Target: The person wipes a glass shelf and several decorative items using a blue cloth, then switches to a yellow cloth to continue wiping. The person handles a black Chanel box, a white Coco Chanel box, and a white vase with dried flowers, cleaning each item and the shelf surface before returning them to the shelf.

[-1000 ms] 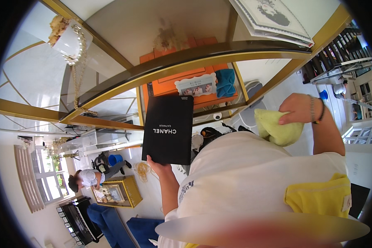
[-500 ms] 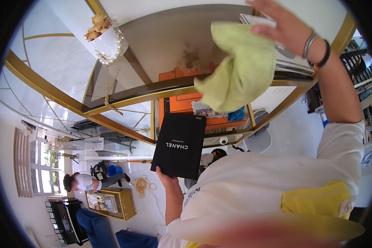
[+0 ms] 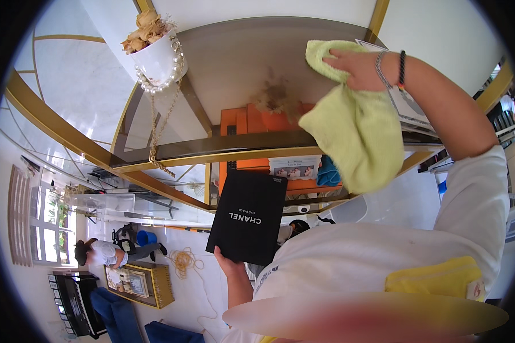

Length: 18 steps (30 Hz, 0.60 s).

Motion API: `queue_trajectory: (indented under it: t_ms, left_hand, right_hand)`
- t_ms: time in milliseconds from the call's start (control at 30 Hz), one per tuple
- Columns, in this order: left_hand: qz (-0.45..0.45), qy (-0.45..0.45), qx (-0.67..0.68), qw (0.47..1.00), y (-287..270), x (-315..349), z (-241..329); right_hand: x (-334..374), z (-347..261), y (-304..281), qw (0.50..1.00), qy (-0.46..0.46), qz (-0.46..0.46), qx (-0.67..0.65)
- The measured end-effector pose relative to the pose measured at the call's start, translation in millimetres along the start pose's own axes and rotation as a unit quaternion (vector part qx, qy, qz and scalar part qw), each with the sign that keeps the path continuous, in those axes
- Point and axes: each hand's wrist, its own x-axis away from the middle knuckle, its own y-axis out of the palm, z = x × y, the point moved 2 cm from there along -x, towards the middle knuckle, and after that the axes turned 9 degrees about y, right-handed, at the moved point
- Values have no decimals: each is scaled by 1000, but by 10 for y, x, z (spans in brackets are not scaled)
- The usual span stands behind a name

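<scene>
Green cloth (image 3: 363, 137) under flattened right grip (image 3: 360, 68) borders bare shelf (image 3: 234, 68); left grip (image 3: 233, 267) clasps book (image 3: 249, 220) by edge.

Black book (image 3: 248, 217) in my left hand (image 3: 233, 266): white print on the cover, upside down from where I look. One big word in block capitals, a smaller capital word just above it in my view, both sharp enough to read. Tiny white print also at the cover's upper right corner, too small for me. White photo frame (image 3: 294, 170) with wavy edge: two short lines of dark print, upright, above a row of small pictures; letters blurry. My white shirt (image 3: 349, 257): dark lettering on the chest, skewed, can't read. Yellow pouch (image 3: 423, 280): pale tag (image 3: 476, 290) with reddish mark, illegible.
</scene>
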Motion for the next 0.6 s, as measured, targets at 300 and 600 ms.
queue_trajectory:
  t_ms: [300,600]
  left_hand:
    - [35,-14,15,999,-81,-58,-29]
    - [36,-15,16,999,-105,-56,-27]
  right_hand:
    - [-1332,888,-132,989,118,-70,53]
    - [-1909,1184,-168,966,248,-58,-48]
